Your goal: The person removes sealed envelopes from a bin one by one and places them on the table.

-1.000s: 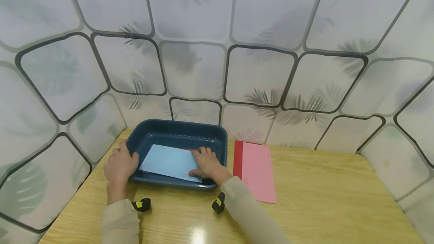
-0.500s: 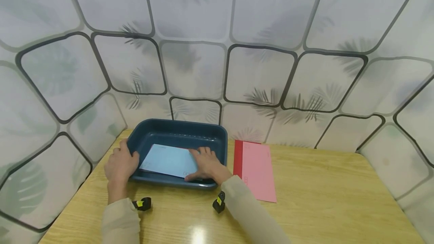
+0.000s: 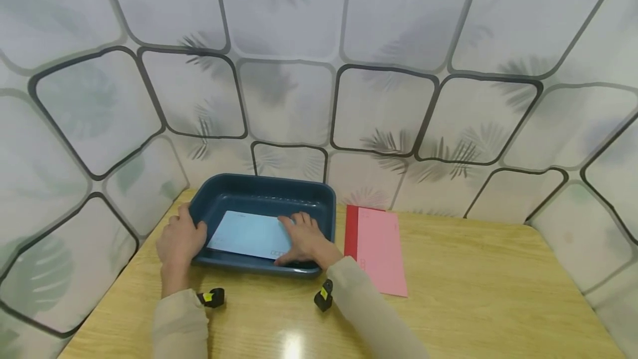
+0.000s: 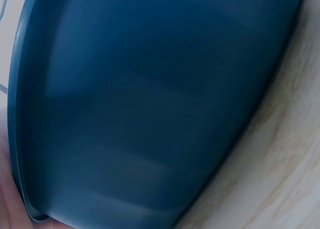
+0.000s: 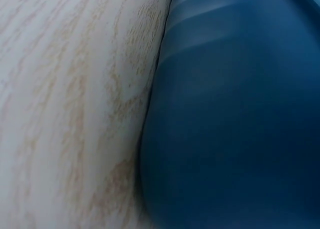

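Note:
A light blue notebook lies flat in a dark blue plastic tub. My right hand spans the notebook's right end, thumb along its near edge and fingers at its far edge; the palm hides that end. At the tub's left side, my left hand grips the rim, thumb on the inside. The left wrist view is filled by the tub's outer wall, with a bit of the hand at the rim. Only the tub wall and tabletop show in the right wrist view.
A pink notebook with a red spine lies on the wooden table, just right of the tub and partly behind the right forearm. A patterned curtain stands right behind the table.
My right thumb has moved to the light blue notebook's near edge, and the notebook's near right corner has shifted away under the hand. The left hand keeps its place on the rim.

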The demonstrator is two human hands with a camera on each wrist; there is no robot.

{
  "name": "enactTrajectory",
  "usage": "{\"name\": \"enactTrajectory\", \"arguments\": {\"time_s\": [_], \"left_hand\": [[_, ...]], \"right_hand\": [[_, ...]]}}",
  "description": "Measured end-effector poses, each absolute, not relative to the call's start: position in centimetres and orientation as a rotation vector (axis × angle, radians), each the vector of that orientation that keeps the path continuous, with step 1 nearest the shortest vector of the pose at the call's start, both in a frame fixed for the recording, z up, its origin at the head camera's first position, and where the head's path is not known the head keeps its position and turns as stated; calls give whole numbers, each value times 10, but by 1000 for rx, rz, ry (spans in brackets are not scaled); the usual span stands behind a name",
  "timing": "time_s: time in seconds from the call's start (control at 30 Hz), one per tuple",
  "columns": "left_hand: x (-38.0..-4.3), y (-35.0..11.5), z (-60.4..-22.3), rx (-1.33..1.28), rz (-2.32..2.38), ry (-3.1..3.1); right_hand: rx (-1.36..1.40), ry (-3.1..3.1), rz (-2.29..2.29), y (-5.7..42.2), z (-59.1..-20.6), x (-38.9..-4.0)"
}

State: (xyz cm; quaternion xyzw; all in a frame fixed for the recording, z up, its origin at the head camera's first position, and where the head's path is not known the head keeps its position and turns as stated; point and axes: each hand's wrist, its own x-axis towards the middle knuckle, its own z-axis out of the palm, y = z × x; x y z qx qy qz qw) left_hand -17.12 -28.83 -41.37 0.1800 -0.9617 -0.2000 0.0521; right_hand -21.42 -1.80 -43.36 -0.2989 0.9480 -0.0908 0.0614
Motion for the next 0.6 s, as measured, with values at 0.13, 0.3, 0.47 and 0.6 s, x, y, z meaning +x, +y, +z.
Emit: {"name": "enactTrajectory", "arguments": {"time_s": [0.13,0.3,0.47,0.6], "left_hand": [[-172,-288,-413,541,-616,-2919],[-172,-288,-413,547,-617,-2932],[-172,-288,-413,547,-613,-2931],[-171,-287,-413,551,-614,-2928]], "right_hand": [[-923,2867,-320,-18,-432,-215],[-942,2882,-372,-17,-432,-216],[-941,2886,-396,-17,-432,-216],[-953,2893,-351,-17,-431,-215]]}}
